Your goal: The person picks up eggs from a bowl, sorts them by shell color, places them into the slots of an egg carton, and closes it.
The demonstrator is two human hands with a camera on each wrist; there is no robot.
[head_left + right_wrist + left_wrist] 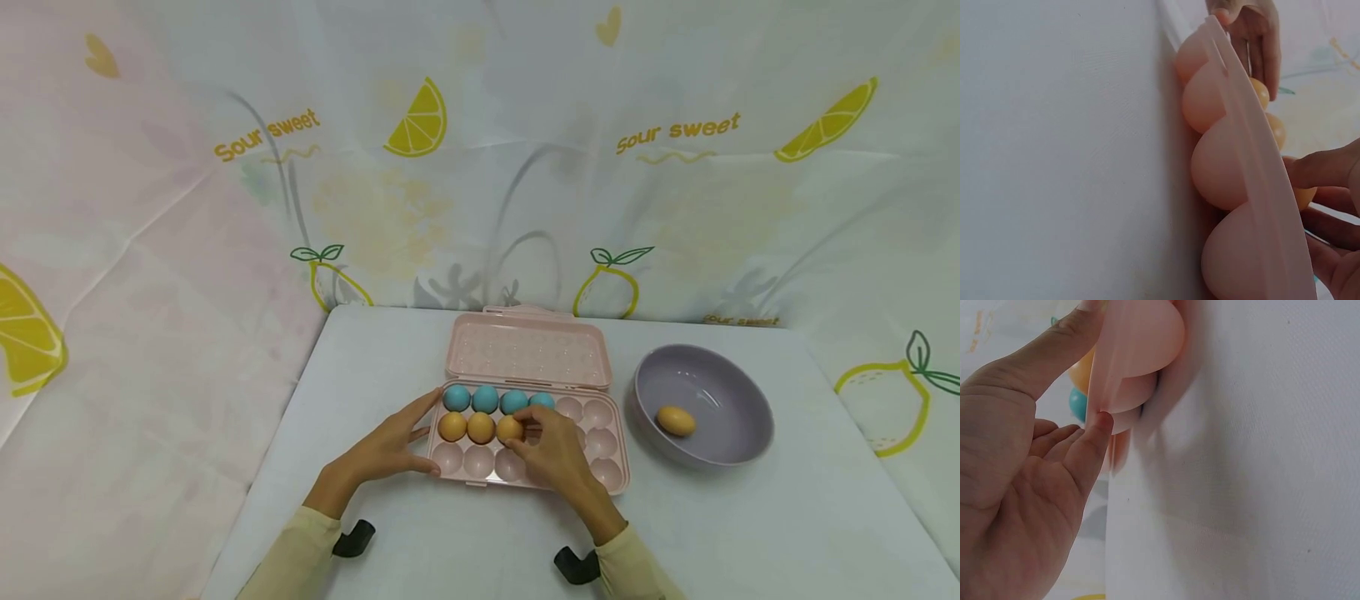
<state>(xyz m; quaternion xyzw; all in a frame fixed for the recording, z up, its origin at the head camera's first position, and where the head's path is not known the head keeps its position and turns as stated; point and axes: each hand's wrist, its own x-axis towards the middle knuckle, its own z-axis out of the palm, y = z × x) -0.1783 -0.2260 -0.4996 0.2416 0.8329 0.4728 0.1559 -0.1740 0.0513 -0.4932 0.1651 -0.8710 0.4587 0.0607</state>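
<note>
A pink egg carton (pixel 468 481) lies with its lid folded back. Several blue eggs (pixel 485 399) fill part of the back row, and yellow eggs (pixel 452 427) sit in the middle row from the left. My right hand (pixel 557 450) pinches a yellow egg (pixel 510 429) between thumb and fingers at the third cell of that row; the right wrist view shows this egg (pixel 1304 197) partly behind the carton rim. My left hand (pixel 392 446) touches the carton's left edge with thumb and fingers spread and fairly straight. In the left wrist view, its fingers (pixel 1094 440) meet the rim.
To the right of the carton stands a purple bowl (pixel 731 408) with one yellow egg (pixel 676 421) inside. The open lid (pixel 528 348) extends toward the back edge of the white table (pixel 420 550). Behind it hangs a lemon-printed cloth (pixel 480 208).
</note>
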